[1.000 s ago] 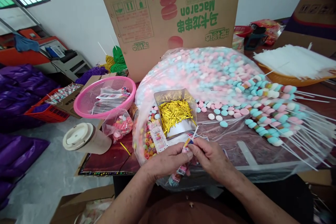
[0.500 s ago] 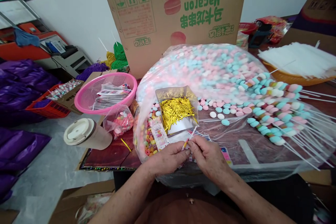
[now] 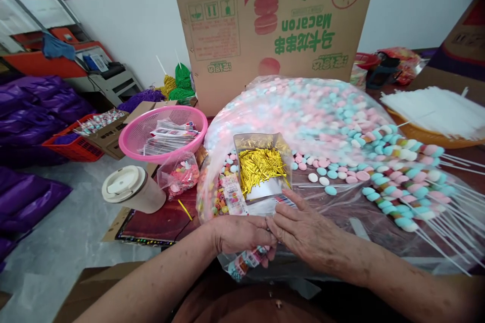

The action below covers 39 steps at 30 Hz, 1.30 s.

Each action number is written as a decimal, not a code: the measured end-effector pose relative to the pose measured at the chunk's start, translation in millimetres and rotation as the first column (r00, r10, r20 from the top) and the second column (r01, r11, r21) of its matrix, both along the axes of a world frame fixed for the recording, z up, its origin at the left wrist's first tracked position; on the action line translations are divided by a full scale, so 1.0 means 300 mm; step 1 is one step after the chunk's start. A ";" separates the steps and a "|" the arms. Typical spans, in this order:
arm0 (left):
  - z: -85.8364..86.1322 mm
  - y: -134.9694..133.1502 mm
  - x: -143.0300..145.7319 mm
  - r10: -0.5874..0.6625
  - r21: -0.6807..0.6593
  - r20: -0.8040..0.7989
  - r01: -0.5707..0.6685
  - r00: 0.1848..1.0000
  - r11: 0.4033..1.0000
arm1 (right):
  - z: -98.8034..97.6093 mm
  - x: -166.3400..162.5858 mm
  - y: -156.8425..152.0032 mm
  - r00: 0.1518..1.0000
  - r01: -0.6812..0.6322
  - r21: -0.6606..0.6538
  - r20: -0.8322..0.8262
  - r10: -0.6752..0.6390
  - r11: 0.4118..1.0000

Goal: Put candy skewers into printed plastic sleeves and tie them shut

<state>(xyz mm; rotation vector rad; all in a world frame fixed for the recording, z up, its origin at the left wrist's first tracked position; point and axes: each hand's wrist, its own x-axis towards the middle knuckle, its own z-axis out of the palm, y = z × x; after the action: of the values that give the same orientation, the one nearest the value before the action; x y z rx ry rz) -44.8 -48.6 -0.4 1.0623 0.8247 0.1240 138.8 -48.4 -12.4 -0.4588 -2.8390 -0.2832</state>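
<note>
Wrapped candy skewer point(image 3: 245, 262) gripped in the left hand point(image 3: 238, 234) at the table's point(image 3: 162, 219) near edge.
The right hand point(image 3: 306, 234) lies fingers-out against it; whether it pinches anything is unclear. A box of gold twist ties point(image 3: 261, 169) stands just beyond. Some open room lies leftward, before a lidded cup point(image 3: 131, 189).

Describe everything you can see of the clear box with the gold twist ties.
The clear box looks like thin, glossy plastic and is open on top. A loose heap of short gold twist ties fills it, with a white bottom showing at the front. It stands on the clear plastic sheet, before the bag of pink and blue candies. The right hand lies close in front of it; the left hand grips a wrapped candy stick.
</note>
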 end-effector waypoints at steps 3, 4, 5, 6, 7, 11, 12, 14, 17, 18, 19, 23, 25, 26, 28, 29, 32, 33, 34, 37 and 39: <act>0.006 0.016 -0.008 -0.095 0.035 -0.027 0.096 0.995 0.995 | -0.021 -0.003 0.007 1.000 0.022 0.008 -0.003 -0.022 1.000; 0.011 0.021 -0.006 -0.141 0.115 -0.116 0.154 0.983 0.981 | -0.027 -0.005 0.013 0.999 0.040 -0.033 0.011 -0.040 0.999; 0.016 0.025 -0.002 -0.163 0.236 -0.256 0.225 0.953 0.945 | -0.031 -0.009 0.021 0.997 0.073 -0.114 0.030 -0.070 0.991; 0.023 0.030 0.002 -0.143 0.380 -0.422 0.317 0.896 0.869 | -0.035 -0.014 0.028 0.993 0.120 -0.238 0.040 -0.113 0.964; 0.029 0.034 0.005 -0.081 0.519 -0.567 0.432 0.820 0.737 | -0.036 -0.020 0.033 0.984 0.173 -0.401 0.036 -0.174 0.900; 0.030 0.034 -0.016 0.208 0.752 -0.644 0.659 0.737 -0.009 | -0.026 -0.050 0.019 0.843 0.048 -0.995 -0.004 -0.538 0.082; 0.021 0.024 -0.030 0.209 0.766 -0.598 0.629 0.774 -0.137 | -0.021 -0.056 0.008 0.817 -0.069 -0.986 0.033 -0.575 -0.155; -0.008 -0.008 -0.063 0.208 0.830 -0.471 0.510 0.858 -0.225 | -0.014 -0.062 -0.004 0.841 -0.187 -0.873 0.095 -0.533 -0.450; -0.065 -0.062 -0.100 0.352 0.986 -0.167 0.150 0.921 0.075 | -0.017 -0.055 0.057 0.873 0.008 -0.975 0.115 -0.475 -0.221; -0.082 -0.074 -0.106 0.466 0.973 -0.062 -0.049 0.883 0.223 | -0.020 -0.052 0.102 0.850 0.162 -0.985 0.110 -0.514 0.058; -0.095 -0.081 -0.109 0.593 0.900 0.005 -0.262 0.805 0.348 | -0.024 -0.051 0.155 0.824 0.323 -0.883 0.087 -0.560 0.339; -0.116 -0.074 -0.104 0.898 0.321 -0.017 -0.848 0.439 0.421 | -0.055 -0.092 0.361 0.840 0.520 -0.382 0.068 -0.538 0.764; -0.116 -0.061 -0.105 0.938 0.112 -0.032 -0.931 0.346 0.348 | -0.074 -0.129 0.422 0.880 0.471 -0.351 0.121 -0.460 0.809; -0.116 -0.055 -0.108 0.948 0.050 -0.028 -0.947 0.316 0.317 | -0.081 -0.145 0.440 0.890 0.455 -0.328 0.150 -0.430 0.828; -0.116 -0.045 -0.116 0.962 -0.010 -0.012 -0.962 0.274 0.274 | -0.085 -0.161 0.460 0.894 0.445 -0.289 0.196 -0.403 0.847; -0.116 -0.041 -0.119 0.965 -0.019 -0.003 -0.965 0.262 0.261 | -0.082 -0.159 0.464 0.890 0.452 -0.272 0.211 -0.405 0.850; -0.116 -0.026 -0.114 0.969 -0.021 0.017 -0.969 0.248 0.248 | -0.058 -0.128 0.455 0.856 0.510 -0.235 0.229 -0.463 0.827; -0.117 -0.020 -0.107 0.968 -0.020 0.018 -0.968 0.249 0.250 | -0.050 -0.115 0.447 0.837 0.543 -0.230 0.234 -0.495 0.808; -0.118 -0.014 -0.098 0.968 -0.019 0.015 -0.967 0.252 0.252 | -0.044 -0.105 0.436 0.814 0.577 -0.230 0.239 -0.529 0.784; -0.128 -0.003 -0.067 0.957 -0.027 0.003 -0.957 0.289 0.289 | -0.049 -0.104 0.404 0.761 0.648 -0.252 0.242 -0.602 0.718; -0.133 -0.004 -0.048 0.943 -0.038 0.020 -0.943 0.331 0.332 | -0.070 -0.127 0.395 0.776 0.631 -0.289 0.223 -0.590 0.720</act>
<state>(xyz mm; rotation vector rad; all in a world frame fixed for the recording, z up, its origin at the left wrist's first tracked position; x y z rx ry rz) -59.3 -49.9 -40.3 0.3953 1.3387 1.1597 100.6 69.9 -33.3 -1.5202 -2.7468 0.0999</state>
